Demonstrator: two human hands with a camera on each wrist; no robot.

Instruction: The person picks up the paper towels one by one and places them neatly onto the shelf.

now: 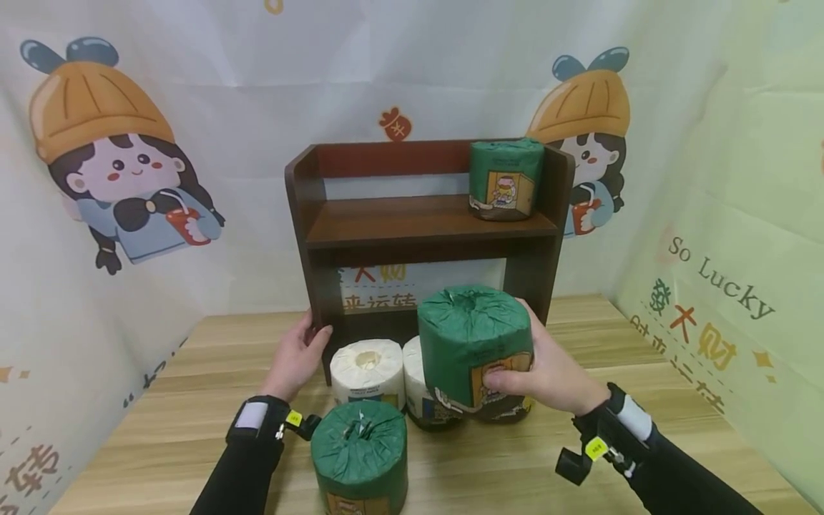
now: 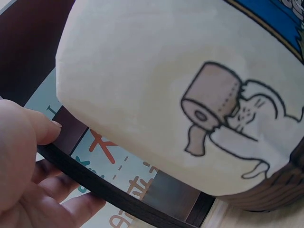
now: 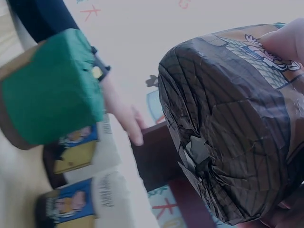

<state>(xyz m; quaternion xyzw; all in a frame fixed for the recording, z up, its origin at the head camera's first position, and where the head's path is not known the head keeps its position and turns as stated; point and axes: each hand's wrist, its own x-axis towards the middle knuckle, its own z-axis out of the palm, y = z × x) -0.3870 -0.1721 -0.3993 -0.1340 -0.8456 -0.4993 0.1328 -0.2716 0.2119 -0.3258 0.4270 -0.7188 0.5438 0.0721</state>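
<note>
My right hand (image 1: 547, 365) holds a green-wrapped toilet roll (image 1: 473, 336) in front of the shelf, thumb on its printed side. The right wrist view shows the roll's pleated brown underside (image 3: 228, 128). At the left side panel of the dark brown shelf (image 1: 312, 286), my left hand (image 1: 299, 354) grips the upright's edge, thumb on one side and fingers (image 2: 85, 206) on the other. Two white-wrapped toilet rolls stand before the shelf: the left one (image 1: 367, 368) in plain view, the right one (image 1: 416, 379) partly hidden behind the held roll.
Another green toilet roll (image 1: 360, 450) stands on the wooden table (image 1: 193, 400), nearest me beside my left wrist. One more green roll (image 1: 506, 179) sits at the right end of the upper shelf board (image 1: 393, 218). Printed cloth (image 1: 257, 143) hangs behind and on both sides.
</note>
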